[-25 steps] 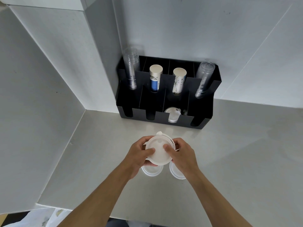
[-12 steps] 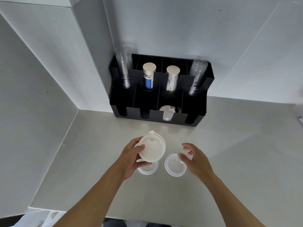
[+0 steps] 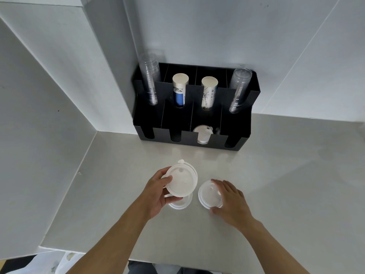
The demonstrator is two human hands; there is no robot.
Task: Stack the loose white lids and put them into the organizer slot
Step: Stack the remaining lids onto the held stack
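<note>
Thin, light, a bit slippery by the look: best pinched at the rim, thumb over and fingers under. White round lids, raised ring, small tab. Stack (image 3: 181,179) clasped in left hand (image 3: 158,191) above a loose lid (image 3: 180,204) on the counter (image 3: 276,175). Right hand (image 3: 230,201) spread over right lid (image 3: 209,193), not yet closed. More lids (image 3: 202,134) far off in organizer (image 3: 233,139) slot.

Two bare forearms are seen, with no sleeve reaching as far as either one. No glove, ring, watch or band is worn on the left hand (image 3: 158,191) or the right hand (image 3: 232,203). At the bottom edge, a strip of dark blue fabric (image 3: 142,268) is seen between the arms, too little of it to be told as a garment.
</note>
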